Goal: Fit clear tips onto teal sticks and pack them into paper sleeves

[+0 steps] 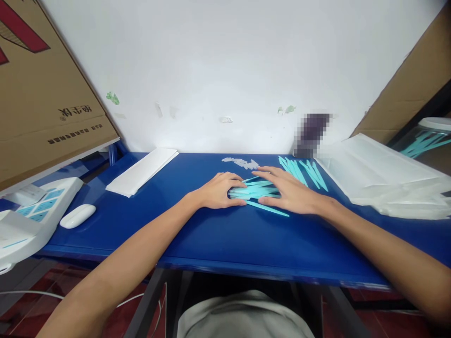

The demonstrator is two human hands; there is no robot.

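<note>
A loose bundle of slim turquoise plastic sticks (259,188) lies lengthwise between my hands, low over the blue table. My left hand (221,190) curls around its left end, thumb on the near side. From the right, my right hand (291,190) cups the other end, with fingers behind and thumb in front. One separate turquoise stick (269,208) sticks out on the near side, pointing right. Small pale pieces (241,163) are scattered just beyond my hands. More turquoise sticks (303,172) lie in a zigzag row behind my right hand.
On the blue table (211,239), a folded white sheet (143,171) and a white earbud case-like object (78,216) lie left, near a white scale-like device (42,216). Translucent plastic bags (384,173) lie right, near a jar of turquoise sticks (428,141). A white wall (218,70) stands behind.
</note>
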